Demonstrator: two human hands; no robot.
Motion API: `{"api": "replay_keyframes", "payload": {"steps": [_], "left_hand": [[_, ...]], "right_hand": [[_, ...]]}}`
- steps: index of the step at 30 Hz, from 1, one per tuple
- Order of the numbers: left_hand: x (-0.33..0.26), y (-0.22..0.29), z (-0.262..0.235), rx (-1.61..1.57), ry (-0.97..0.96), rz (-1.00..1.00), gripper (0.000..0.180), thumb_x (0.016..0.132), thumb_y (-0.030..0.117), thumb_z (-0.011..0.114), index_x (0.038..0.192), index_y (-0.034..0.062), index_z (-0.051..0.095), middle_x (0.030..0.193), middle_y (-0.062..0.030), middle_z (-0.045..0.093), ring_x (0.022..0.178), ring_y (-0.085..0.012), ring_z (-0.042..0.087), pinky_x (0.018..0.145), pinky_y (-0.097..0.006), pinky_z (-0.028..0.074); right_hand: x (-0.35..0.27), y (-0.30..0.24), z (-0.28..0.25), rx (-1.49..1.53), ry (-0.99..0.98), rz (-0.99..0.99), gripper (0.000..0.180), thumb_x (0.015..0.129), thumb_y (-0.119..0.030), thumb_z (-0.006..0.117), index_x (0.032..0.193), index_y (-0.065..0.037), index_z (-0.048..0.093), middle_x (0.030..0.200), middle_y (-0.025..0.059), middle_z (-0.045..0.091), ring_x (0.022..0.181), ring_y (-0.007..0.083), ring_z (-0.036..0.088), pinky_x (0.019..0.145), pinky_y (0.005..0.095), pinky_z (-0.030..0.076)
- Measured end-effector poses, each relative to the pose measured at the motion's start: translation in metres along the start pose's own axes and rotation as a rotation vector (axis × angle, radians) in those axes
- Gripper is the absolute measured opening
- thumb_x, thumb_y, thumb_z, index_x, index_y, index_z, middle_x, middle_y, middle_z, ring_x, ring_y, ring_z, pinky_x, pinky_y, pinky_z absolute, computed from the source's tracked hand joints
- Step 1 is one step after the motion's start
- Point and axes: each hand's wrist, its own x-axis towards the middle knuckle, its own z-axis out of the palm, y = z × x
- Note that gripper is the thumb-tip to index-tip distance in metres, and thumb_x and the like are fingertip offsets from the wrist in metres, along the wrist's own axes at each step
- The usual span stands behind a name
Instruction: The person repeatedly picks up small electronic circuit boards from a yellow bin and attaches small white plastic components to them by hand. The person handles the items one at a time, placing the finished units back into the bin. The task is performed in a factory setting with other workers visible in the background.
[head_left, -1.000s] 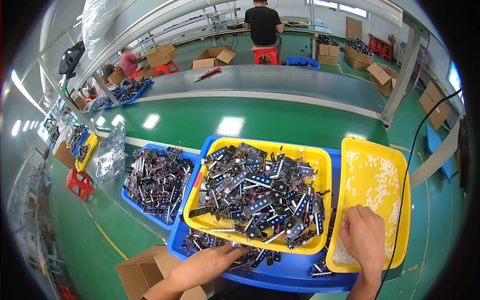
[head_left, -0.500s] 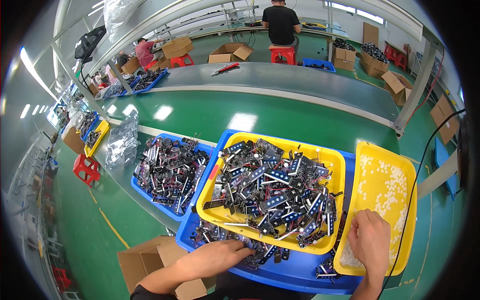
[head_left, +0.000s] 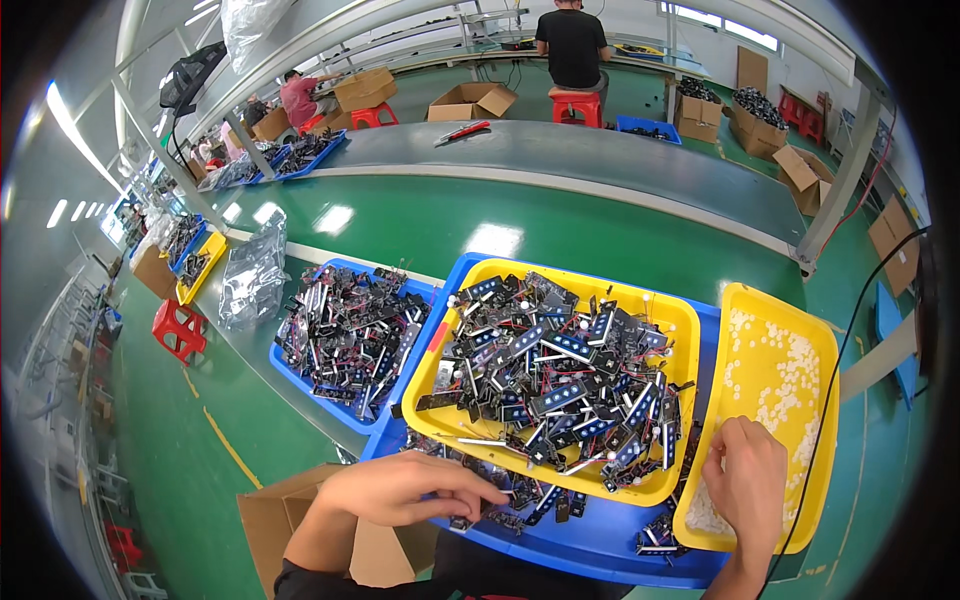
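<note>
My left hand [head_left: 415, 488] is over the near rim of the large blue tray [head_left: 600, 545], fingers bent together and the index finger reaching right. A small dark piece [head_left: 462, 522] shows just under its fingers; whether they grip it is unclear. Small black circuit-board modules [head_left: 545, 505] with wires lie in that tray beside it. My right hand [head_left: 748, 480] is curled, fingertips pinched, above the yellow tray [head_left: 735, 375] of small white round pieces [head_left: 790, 370]; anything in its grip is hidden. Between the hands, a yellow tray [head_left: 683, 400] is heaped with more modules [head_left: 560, 398].
Another blue tray [head_left: 285, 362] of modules stands at left, near a clear plastic bag [head_left: 253, 275]. An open cardboard box [head_left: 262, 525] sits below my left arm. A black cable [head_left: 850, 340] hangs at right. Red-handled pliers [head_left: 465, 132] lie on the far bench [head_left: 600, 165]; people sit beyond.
My left hand has lifted a little and pulled back from the modules, its wrist more bent. My right hand has barely moved. The whole view has shifted slightly.
</note>
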Motion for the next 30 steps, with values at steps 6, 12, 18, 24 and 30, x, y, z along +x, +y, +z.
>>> {"api": "replay_keyframes", "payload": {"steps": [6, 12, 18, 24, 30], "left_hand": [[0.018, 0.023, 0.002, -0.624, 0.107, 0.304, 0.017, 0.089, -0.004, 0.060, 0.106, -0.0061, 0.063, 0.094, -0.0155, 0.066, 0.082, -0.0214, 0.064, 0.071, -0.031, 0.051], [0.067, 0.056, -0.001, -0.733, 0.035, 0.389, 0.007, 0.088, -0.007, 0.059, 0.091, -0.0046, 0.064, 0.087, -0.0159, 0.064, 0.083, -0.0252, 0.061, 0.071, -0.036, 0.049], [0.110, 0.032, 0.018, -0.601, 0.106, 0.425, 0.015, 0.095, -0.003, 0.054, 0.106, -0.0019, 0.063, 0.105, -0.0093, 0.057, 0.091, -0.0145, 0.060, 0.080, -0.027, 0.050], [0.117, 0.016, 0.022, -0.171, 0.308, 0.571, 0.016, 0.092, -0.004, 0.058, 0.106, -0.0010, 0.065, 0.100, -0.0121, 0.062, 0.090, -0.0212, 0.062, 0.078, -0.030, 0.050], [0.115, 0.017, 0.033, -0.099, 0.324, 0.472, 0.026, 0.087, -0.009, 0.060, 0.111, 0.0011, 0.063, 0.099, -0.0118, 0.067, 0.090, -0.0227, 0.063, 0.079, -0.033, 0.050]], "right_hand": [[0.001, 0.008, -0.003, -0.026, 0.049, 0.025, 0.016, 0.066, 0.004, 0.064, 0.072, -0.002, 0.051, 0.069, 0.0140, 0.054, 0.067, 0.0330, 0.056, 0.060, 0.0428, 0.044], [0.006, -0.002, -0.010, 0.094, 0.146, -0.031, 0.015, 0.067, 0.007, 0.061, 0.080, -0.001, 0.057, 0.074, 0.0151, 0.054, 0.068, 0.0344, 0.055, 0.060, 0.0427, 0.043], [-0.007, -0.022, -0.020, 0.536, 0.126, -0.191, 0.010, 0.085, 0.001, 0.053, 0.090, 0.002, 0.061, 0.079, 0.0121, 0.050, 0.065, 0.0235, 0.048, 0.059, 0.0311, 0.038], [-0.008, -0.044, -0.017, 1.087, -0.063, -0.005, 0.038, 0.090, -0.027, 0.060, 0.108, 0.006, 0.064, 0.083, 0.0081, 0.051, 0.070, 0.0144, 0.048, 0.061, 0.0267, 0.038], [-0.001, -0.033, -0.005, 1.246, -0.168, 0.103, 0.021, 0.087, -0.014, 0.071, 0.104, -0.002, 0.067, 0.079, 0.0030, 0.055, 0.061, 0.0083, 0.050, 0.056, 0.0221, 0.039]]}}
